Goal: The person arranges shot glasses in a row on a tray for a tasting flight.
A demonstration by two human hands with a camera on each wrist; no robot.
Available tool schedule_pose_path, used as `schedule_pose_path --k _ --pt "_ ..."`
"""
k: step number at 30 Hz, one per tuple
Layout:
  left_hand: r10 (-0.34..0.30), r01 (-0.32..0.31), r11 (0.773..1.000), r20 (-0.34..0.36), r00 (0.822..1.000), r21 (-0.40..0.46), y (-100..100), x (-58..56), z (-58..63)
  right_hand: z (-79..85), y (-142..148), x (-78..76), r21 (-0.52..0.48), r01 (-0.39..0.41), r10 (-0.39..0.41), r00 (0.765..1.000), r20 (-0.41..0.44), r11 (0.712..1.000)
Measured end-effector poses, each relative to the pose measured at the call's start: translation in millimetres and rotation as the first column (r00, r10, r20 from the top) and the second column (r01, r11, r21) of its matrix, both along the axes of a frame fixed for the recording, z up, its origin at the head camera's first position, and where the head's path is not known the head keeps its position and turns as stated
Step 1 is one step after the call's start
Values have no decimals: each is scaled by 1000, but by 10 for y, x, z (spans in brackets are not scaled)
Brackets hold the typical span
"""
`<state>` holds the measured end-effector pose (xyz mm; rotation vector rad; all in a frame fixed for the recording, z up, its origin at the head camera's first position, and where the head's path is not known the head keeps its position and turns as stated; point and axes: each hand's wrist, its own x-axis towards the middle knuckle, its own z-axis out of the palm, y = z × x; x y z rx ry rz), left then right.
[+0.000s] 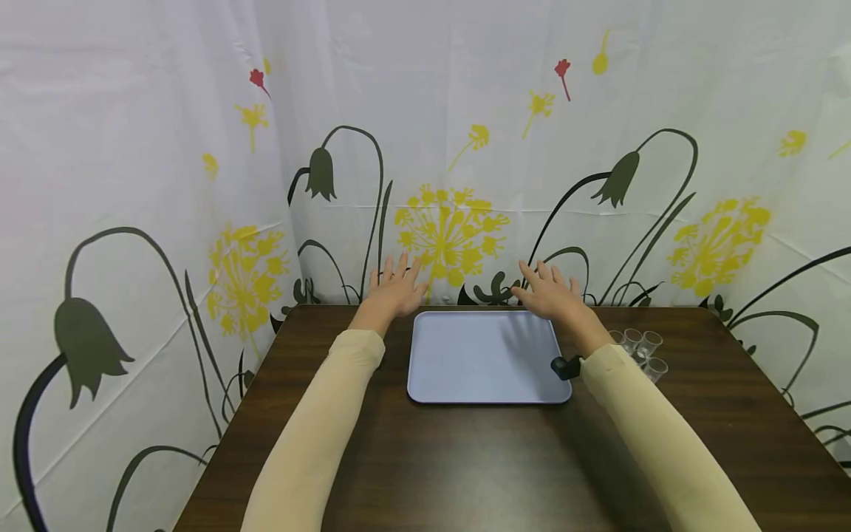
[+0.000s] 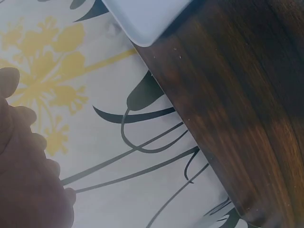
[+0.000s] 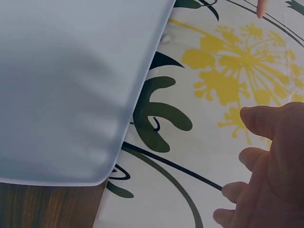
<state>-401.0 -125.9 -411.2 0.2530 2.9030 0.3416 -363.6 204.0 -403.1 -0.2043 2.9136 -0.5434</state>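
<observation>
A pale blue-grey rectangular tray lies flat near the far edge of the dark wooden table. My left hand is held out in the air by the tray's far left corner, its fingers spread and holding nothing. Over the far right corner hovers my right hand, also with fingers extended and nothing in it. In the right wrist view its shadow falls across the tray. Several small clear glasses stand to the right of the tray, partly hidden behind my right forearm.
The brown table reaches back to a white curtain printed with yellow and dark green flowers. A black strap or device sits at my right wrist. Both sleeves are cream-coloured.
</observation>
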Motion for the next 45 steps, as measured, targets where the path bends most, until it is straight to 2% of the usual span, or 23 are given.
schedule_pose_path --k 3,5,8,10,14,18,21,24,26,29,33,35,39,45 --pt "0 0 1000 16 1000 -9 -20 -71 -76 -15 -10 30 9 1 -1 1000 7 1000" --pt "-1 1 1000 23 1000 -18 -14 -37 -54 -31 -9 45 8 2 -2 1000 6 1000" --pt "-7 7 1000 15 1000 -26 19 89 32 -56 -5 67 -4 6 -6 1000 -10 1000" --pt "-7 6 1000 -17 1000 -27 43 188 92 -73 -3 81 -12 15 -15 999 -38 1000" --pt "27 -30 999 -128 991 -19 84 372 172 -81 8 131 -20 58 -60 990 -127 998" --pt "91 -89 996 -224 970 17 87 439 162 -53 22 213 -31 99 -103 978 -180 995" --pt "124 -118 992 -270 955 41 74 470 138 -24 47 288 -62 110 -121 970 -213 992" --pt "155 -138 987 -286 946 80 40 499 101 -7 87 333 -95 113 -133 958 -254 989" --pt "174 -148 983 -281 944 112 3 529 75 4 108 364 -113 112 -140 950 -278 987" --pt "199 -159 971 -238 951 177 -67 580 8 9 144 416 -128 116 -152 934 -322 985" --pt "219 -176 952 -156 963 249 -154 672 -141 5 235 530 -159 128 -179 913 -366 979" --pt "223 -186 946 -119 968 264 -192 718 -222 0 306 600 -175 133 -190 910 -368 976" --pt "220 -198 946 -57 974 258 -264 802 -356 -13 480 758 -189 152 -209 920 -332 970" --pt "210 -204 937 11 978 282 -317 930 -510 -50 774 992 -143 175 -201 960 -193 974"
